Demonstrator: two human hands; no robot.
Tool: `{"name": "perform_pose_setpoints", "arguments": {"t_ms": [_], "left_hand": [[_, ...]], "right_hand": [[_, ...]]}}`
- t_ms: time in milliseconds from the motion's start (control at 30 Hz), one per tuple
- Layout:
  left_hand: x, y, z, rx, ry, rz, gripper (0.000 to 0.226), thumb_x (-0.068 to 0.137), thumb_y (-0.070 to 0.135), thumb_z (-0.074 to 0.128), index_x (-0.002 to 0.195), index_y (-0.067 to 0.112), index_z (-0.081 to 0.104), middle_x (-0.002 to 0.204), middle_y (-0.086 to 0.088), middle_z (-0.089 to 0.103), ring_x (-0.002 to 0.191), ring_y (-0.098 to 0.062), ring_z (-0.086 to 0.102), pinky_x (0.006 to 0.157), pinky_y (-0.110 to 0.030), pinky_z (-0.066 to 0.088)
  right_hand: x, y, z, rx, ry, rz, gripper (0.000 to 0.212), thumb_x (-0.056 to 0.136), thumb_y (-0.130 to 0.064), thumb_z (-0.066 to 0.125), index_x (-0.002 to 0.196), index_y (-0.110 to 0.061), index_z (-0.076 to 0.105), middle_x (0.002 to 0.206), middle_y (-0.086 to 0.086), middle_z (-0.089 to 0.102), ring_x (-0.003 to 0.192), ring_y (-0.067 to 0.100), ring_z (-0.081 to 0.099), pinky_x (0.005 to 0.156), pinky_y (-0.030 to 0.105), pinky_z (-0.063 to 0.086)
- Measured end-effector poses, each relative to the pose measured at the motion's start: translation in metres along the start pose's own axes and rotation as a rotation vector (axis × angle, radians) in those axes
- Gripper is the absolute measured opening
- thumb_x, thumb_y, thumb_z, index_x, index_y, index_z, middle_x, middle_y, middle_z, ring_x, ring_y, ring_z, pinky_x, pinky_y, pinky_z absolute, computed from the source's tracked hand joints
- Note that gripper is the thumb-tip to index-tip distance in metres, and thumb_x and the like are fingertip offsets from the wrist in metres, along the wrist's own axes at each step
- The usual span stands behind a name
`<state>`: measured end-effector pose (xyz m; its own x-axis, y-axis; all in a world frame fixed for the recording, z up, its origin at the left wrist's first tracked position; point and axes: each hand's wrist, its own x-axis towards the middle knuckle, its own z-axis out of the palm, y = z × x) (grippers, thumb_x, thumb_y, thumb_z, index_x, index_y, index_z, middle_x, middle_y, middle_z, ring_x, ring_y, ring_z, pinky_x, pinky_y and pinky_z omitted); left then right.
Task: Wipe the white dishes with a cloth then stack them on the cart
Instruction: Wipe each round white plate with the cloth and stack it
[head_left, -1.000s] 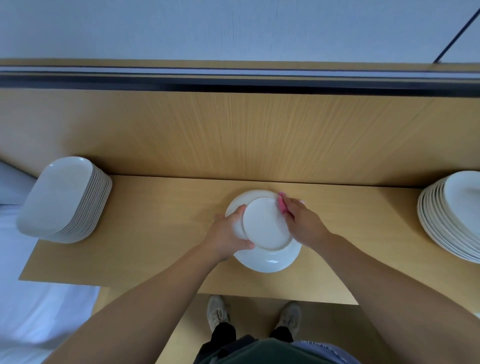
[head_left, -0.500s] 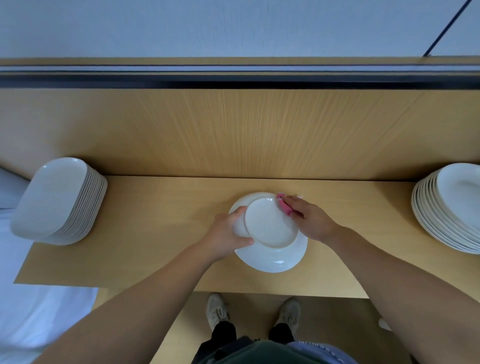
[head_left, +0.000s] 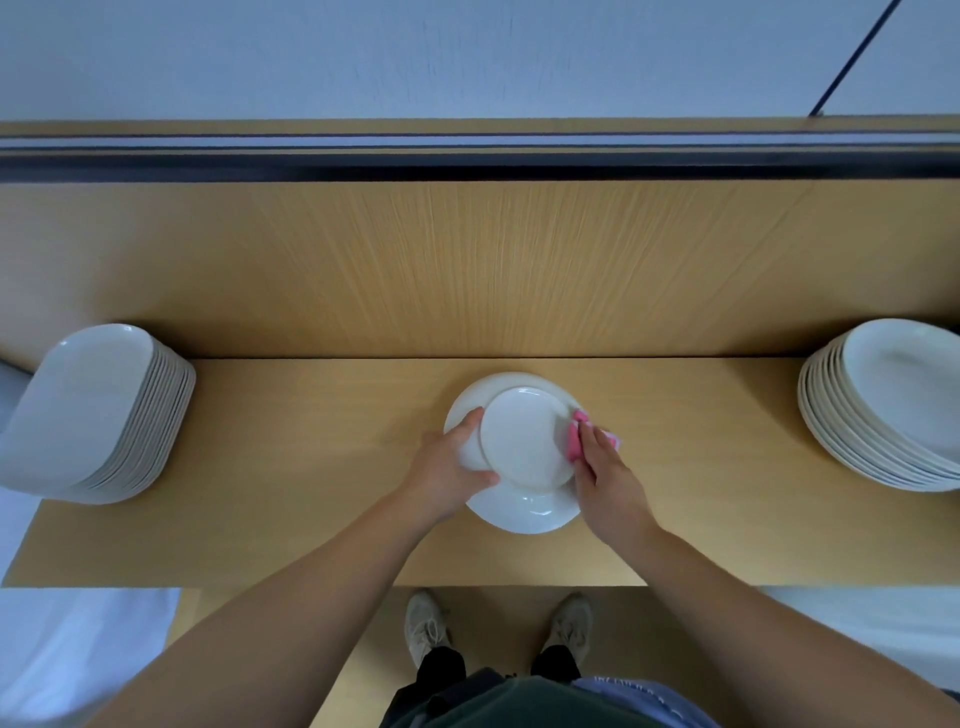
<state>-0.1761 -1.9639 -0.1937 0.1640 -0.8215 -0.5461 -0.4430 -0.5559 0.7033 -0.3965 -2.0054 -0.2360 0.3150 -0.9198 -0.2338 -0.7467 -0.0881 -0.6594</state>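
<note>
Presently your left hand (head_left: 451, 467) grips the plate (head_left: 524, 436); against its far edge, your right hand (head_left: 609, 480) pinches the cloth (head_left: 573, 444).

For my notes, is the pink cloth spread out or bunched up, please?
Bunched up: the pink cloth shows only as a small wad under the right hand.

Bare forearms (head_left: 311, 597), dark green top (head_left: 519, 706), black trousers (head_left: 441, 665), pale beige lace-up sneakers (head_left: 423, 623).
</note>
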Motion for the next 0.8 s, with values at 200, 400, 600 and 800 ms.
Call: {"name": "perform_pose_setpoints", "arguments": {"t_ms": [200, 400, 600, 800], "left_hand": [[0.000, -0.006, -0.001, -0.029, -0.049, 0.007, 0.096, 0.072, 0.027, 0.079, 0.147, 0.045, 0.021, 0.142, -0.001, 0.036, 0.127, -0.023, 0.043, 0.104, -0.041, 0.043], [0.000, -0.004, -0.003, -0.182, -0.035, 0.012, 0.085, 0.081, 0.018, 0.073, 0.149, 0.035, 0.025, 0.142, 0.004, 0.040, 0.123, -0.019, 0.048, 0.101, -0.036, 0.046], [0.001, -0.003, 0.002, -0.172, -0.020, 0.025, 0.085, 0.081, 0.015, 0.073, 0.148, 0.038, 0.026, 0.143, 0.003, 0.041, 0.123, -0.021, 0.048, 0.101, -0.038, 0.046], [0.000, -0.001, 0.008, -0.138, -0.018, 0.068, 0.084, 0.082, 0.017, 0.072, 0.148, 0.037, 0.025, 0.140, 0.002, 0.046, 0.122, -0.018, 0.050, 0.101, -0.035, 0.045]], "right_hand": [[0.001, 0.004, -0.009, 0.025, -0.035, -0.005, 0.049, 0.103, -0.013, 0.038, 0.151, -0.018, 0.030, 0.157, -0.006, 0.028, 0.142, 0.016, 0.031, 0.101, 0.010, 0.024], [0.018, 0.004, -0.025, 0.113, -0.074, -0.066, 0.046, 0.102, -0.009, 0.041, 0.147, -0.019, 0.040, 0.146, -0.023, 0.033, 0.141, 0.008, 0.032, 0.098, -0.004, 0.015], [-0.015, -0.004, -0.007, 0.015, 0.009, -0.057, 0.048, 0.102, -0.013, 0.041, 0.149, -0.022, 0.037, 0.155, -0.007, 0.031, 0.136, 0.015, 0.040, 0.101, 0.020, 0.033], [0.016, -0.022, -0.022, -0.200, -0.028, -0.229, 0.048, 0.099, -0.010, 0.041, 0.146, -0.020, 0.043, 0.152, -0.005, 0.038, 0.139, 0.020, 0.036, 0.102, 0.042, 0.044]]}}
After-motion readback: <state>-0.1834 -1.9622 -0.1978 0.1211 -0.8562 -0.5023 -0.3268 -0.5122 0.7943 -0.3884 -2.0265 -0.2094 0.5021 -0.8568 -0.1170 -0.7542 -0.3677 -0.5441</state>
